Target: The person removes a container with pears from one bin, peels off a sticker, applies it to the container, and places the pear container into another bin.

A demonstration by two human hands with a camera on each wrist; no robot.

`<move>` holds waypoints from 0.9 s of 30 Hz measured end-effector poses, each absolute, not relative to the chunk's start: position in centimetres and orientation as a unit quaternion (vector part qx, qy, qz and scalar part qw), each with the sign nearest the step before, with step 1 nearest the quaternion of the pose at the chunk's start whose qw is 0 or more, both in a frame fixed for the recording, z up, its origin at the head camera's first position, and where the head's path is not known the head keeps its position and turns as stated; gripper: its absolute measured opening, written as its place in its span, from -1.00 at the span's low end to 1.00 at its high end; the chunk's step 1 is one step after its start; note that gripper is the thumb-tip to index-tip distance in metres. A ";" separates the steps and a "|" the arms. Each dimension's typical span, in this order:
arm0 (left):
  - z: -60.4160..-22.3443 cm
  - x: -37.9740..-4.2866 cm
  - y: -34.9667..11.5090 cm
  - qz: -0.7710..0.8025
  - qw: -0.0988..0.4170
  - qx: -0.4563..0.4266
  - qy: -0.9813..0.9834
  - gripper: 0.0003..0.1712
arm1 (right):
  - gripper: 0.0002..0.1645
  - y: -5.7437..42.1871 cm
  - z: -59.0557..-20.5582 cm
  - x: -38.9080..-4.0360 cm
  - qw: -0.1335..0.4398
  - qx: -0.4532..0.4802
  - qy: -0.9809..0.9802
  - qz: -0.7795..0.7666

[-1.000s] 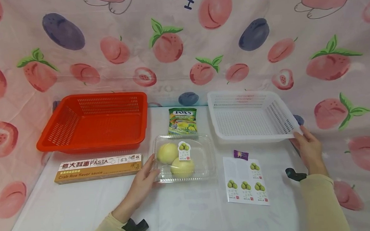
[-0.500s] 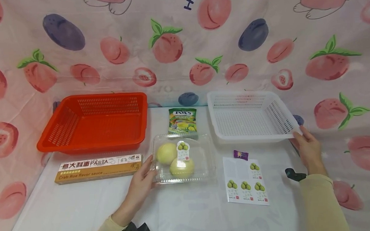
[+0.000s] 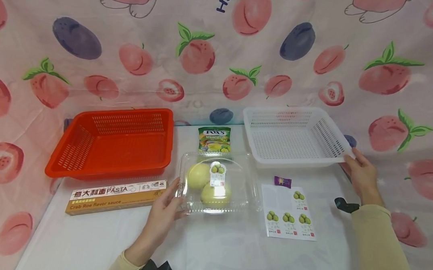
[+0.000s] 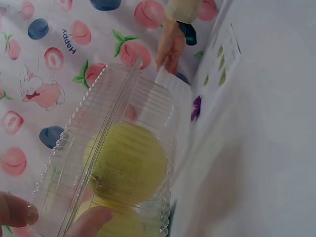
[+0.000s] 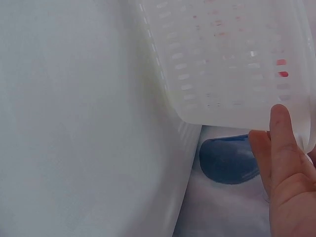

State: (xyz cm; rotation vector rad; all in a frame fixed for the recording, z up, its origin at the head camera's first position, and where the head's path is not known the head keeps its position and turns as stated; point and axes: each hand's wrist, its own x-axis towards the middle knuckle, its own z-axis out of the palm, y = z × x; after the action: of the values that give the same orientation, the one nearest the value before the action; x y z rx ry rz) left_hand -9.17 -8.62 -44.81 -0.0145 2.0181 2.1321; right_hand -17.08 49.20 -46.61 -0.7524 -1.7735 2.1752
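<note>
A clear plastic clamshell box (image 3: 218, 183) holding two yellow-green round fruits (image 3: 199, 176) carries a small label (image 3: 217, 173) on its lid. My left hand (image 3: 165, 207) grips its left edge, thumb on top, and the box tilts up off the white table. In the left wrist view the clamshell box (image 4: 118, 158) fills the frame, with my fingertips (image 4: 89, 222) at its rim. My right hand (image 3: 359, 171) holds the near right corner of the white basket (image 3: 292, 135); the right wrist view shows a finger (image 5: 284, 133) on the white basket (image 5: 222, 54) rim.
A red basket (image 3: 111, 141) stands at the back left, a long pasta box (image 3: 115, 195) in front of it. A green Fox's candy bag (image 3: 214, 139) lies behind the clamshell. A purple candy (image 3: 282, 181) and a sticker sheet (image 3: 289, 212) lie at the right.
My left hand has lifted and tipped the clamshell box, so its near edge rose and the fruits rolled toward the left. My right hand has stayed on the white basket.
</note>
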 end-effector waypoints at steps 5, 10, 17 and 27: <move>-43.5 -9.5 -8.6 0.725 0.108 0.008 0.680 -0.35 | -0.10 49.1 -46.5 -17.1 0.118 -0.263 -0.606 0.741; -42.0 -10.6 -8.4 0.720 0.098 0.039 0.686 -0.35 | -0.11 49.0 -46.5 -17.1 0.115 -0.265 -0.620 0.730; -39.1 -13.3 -7.3 0.717 0.085 0.058 0.690 -0.34 | -0.09 49.0 -46.5 -17.2 0.118 -0.263 -0.624 0.726; -36.6 -17.8 -3.2 0.745 0.107 0.058 0.656 -0.33 | -0.08 49.1 -46.6 -17.4 0.111 -0.279 -0.624 0.721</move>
State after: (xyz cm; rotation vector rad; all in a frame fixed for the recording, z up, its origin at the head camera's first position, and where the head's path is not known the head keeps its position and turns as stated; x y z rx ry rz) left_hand -17.78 -3.16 -36.58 0.1705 1.9310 2.1921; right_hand -17.38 49.13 -46.60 -0.8194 -1.8324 2.1182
